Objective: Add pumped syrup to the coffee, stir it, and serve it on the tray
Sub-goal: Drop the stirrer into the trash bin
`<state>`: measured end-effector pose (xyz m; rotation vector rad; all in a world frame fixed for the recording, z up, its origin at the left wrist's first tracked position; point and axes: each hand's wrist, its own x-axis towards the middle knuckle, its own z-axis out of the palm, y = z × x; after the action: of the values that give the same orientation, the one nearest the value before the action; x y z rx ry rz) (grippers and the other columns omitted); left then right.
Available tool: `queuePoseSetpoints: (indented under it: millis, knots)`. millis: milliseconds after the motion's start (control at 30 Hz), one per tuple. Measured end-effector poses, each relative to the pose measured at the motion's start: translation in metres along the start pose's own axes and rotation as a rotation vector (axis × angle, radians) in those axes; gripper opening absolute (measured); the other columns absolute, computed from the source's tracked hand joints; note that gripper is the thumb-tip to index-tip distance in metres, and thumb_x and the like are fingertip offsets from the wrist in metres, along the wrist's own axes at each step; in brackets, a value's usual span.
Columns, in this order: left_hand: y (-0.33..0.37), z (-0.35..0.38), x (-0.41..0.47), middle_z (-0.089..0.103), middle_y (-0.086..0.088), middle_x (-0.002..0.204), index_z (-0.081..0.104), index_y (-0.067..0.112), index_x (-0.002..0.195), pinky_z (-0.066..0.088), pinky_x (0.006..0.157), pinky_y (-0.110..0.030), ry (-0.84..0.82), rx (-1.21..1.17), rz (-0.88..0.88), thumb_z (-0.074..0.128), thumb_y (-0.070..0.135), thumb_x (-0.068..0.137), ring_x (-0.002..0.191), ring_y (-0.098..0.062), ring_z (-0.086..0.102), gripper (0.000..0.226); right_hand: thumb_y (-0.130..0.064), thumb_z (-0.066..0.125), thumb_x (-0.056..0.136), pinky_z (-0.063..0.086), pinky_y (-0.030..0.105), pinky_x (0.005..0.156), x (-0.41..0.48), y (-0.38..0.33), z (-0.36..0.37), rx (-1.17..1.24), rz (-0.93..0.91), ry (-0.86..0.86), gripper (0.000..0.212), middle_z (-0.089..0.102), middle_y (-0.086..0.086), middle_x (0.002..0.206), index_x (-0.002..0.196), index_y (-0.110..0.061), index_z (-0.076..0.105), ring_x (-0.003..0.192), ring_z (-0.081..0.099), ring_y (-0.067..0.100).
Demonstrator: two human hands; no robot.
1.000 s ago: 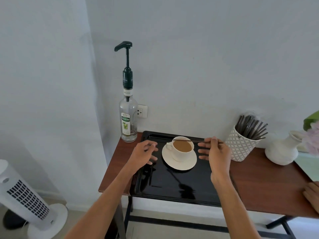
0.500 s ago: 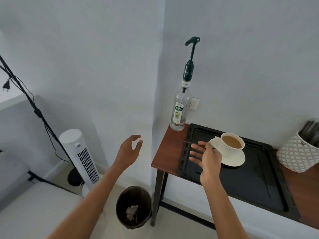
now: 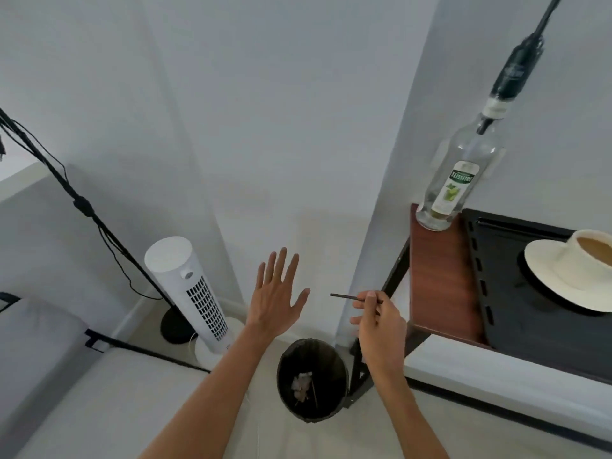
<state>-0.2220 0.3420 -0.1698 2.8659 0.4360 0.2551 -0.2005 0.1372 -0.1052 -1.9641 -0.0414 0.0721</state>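
Note:
A white cup of coffee (image 3: 592, 256) stands on its saucer (image 3: 559, 286) on the black tray (image 3: 516, 313) at the right edge. The clear syrup bottle (image 3: 458, 180) with a dark pump stands on the wooden table (image 3: 437, 279) left of the tray. My right hand (image 3: 379, 321) pinches a thin dark stir stick (image 3: 344, 296), held level to the left of the table and above a dark waste bin (image 3: 313, 379). My left hand (image 3: 276, 294) hovers empty with fingers spread, left of the stick.
The waste bin on the floor holds crumpled paper and a few sticks. A white tower fan (image 3: 188, 293) stands by the wall at left. A black stand with a cable (image 3: 76, 200) leans beside it. A grey cushion edge (image 3: 33, 342) lies at lower left.
The view has swung left and down, away from the tray. My right hand carried the stir stick from beside the cup to above the waste bin. My left hand left the tray and spread open.

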Motion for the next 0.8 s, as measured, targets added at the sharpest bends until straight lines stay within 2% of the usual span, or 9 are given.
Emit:
queuePoseSetpoints:
  millis: [100, 167, 300, 400, 500, 600, 733, 800]
  knots:
    - [-0.028, 0.04, 0.023, -0.009, -0.007, 0.17, -0.002, 0.023, 0.161, 0.009, 0.125, -0.054, 0.024, 0.03, 0.081, 0.029, 0.061, 0.099, 0.156, -0.03, -0.007, 0.079, -0.022, 0.047, 0.107, 0.065, 0.034, 0.077, 0.003, 0.049, 0.051, -0.068, 0.041, -0.005, 0.02, 0.072, -0.011, 0.092, 0.102, -0.018, 0.066, 0.075, 0.07, 0.004]
    - [-0.041, 0.071, 0.035, -0.011, -0.007, 0.17, -0.006, 0.025, 0.161, 0.006, 0.125, -0.055, 0.024, 0.006, 0.056, 0.03, 0.064, 0.098, 0.156, -0.03, -0.008, 0.082, -0.023, 0.048, 0.107, 0.066, 0.036, 0.078, 0.007, 0.087, 0.082, -0.074, 0.113, -0.023, 0.018, 0.072, -0.01, 0.091, 0.1, -0.021, 0.065, 0.074, 0.07, 0.003]
    - [-0.043, 0.139, 0.053, -0.017, -0.013, 0.168, -0.013, 0.025, 0.16, -0.001, 0.124, -0.054, 0.054, -0.301, -0.384, 0.03, 0.077, 0.091, 0.155, -0.032, -0.01, 0.096, -0.026, 0.045, 0.108, 0.065, 0.04, 0.076, 0.021, 0.168, 0.125, -0.11, 0.248, -0.075, 0.024, 0.075, -0.001, 0.1, 0.105, -0.019, 0.067, 0.076, 0.074, 0.01]
    - [-0.039, 0.181, 0.083, -0.017, -0.014, 0.168, -0.016, 0.025, 0.159, -0.002, 0.123, -0.055, 0.087, -0.515, -0.539, 0.03, 0.084, 0.085, 0.155, -0.033, -0.009, 0.105, -0.025, 0.044, 0.108, 0.065, 0.04, 0.076, 0.033, 0.222, 0.145, -0.115, 0.311, -0.064, 0.024, 0.074, -0.003, 0.098, 0.097, -0.028, 0.065, 0.077, 0.075, 0.012]
    - [-0.034, 0.215, 0.115, -0.025, -0.013, 0.166, -0.025, 0.021, 0.156, -0.003, 0.123, -0.055, 0.135, -0.581, -0.509, 0.034, 0.09, 0.078, 0.155, -0.032, -0.012, 0.119, -0.026, 0.044, 0.108, 0.064, 0.033, 0.072, 0.048, 0.266, 0.159, -0.148, 0.338, -0.048, 0.026, 0.073, -0.01, 0.095, 0.091, -0.035, 0.061, 0.077, 0.075, 0.01]
    - [-0.029, 0.246, 0.138, -0.031, -0.015, 0.163, -0.028, 0.014, 0.154, 0.006, 0.122, -0.063, 0.249, -0.622, -0.478, 0.044, 0.094, 0.07, 0.154, -0.036, -0.013, 0.136, -0.027, 0.043, 0.108, 0.064, 0.035, 0.075, 0.063, 0.306, 0.177, -0.178, 0.348, -0.054, 0.026, 0.073, -0.011, 0.093, 0.092, -0.033, 0.062, 0.075, 0.074, 0.009]
    - [-0.03, 0.278, 0.155, -0.03, -0.018, 0.163, -0.023, 0.009, 0.155, 0.023, 0.114, -0.071, 0.421, -0.728, -0.41, 0.054, 0.09, 0.069, 0.151, -0.044, -0.017, 0.141, -0.028, 0.043, 0.108, 0.064, 0.037, 0.078, 0.073, 0.351, 0.2, -0.195, 0.38, -0.083, 0.023, 0.073, -0.009, 0.093, 0.095, -0.028, 0.064, 0.075, 0.073, 0.009]
    - [-0.03, 0.286, 0.159, -0.03, -0.018, 0.163, -0.022, 0.009, 0.156, 0.022, 0.112, -0.074, 0.479, -0.765, -0.387, 0.055, 0.089, 0.068, 0.15, -0.044, -0.02, 0.141, -0.027, 0.044, 0.107, 0.064, 0.039, 0.08, 0.072, 0.369, 0.208, -0.198, 0.406, -0.095, 0.024, 0.073, -0.007, 0.093, 0.095, -0.026, 0.065, 0.074, 0.073, 0.01]
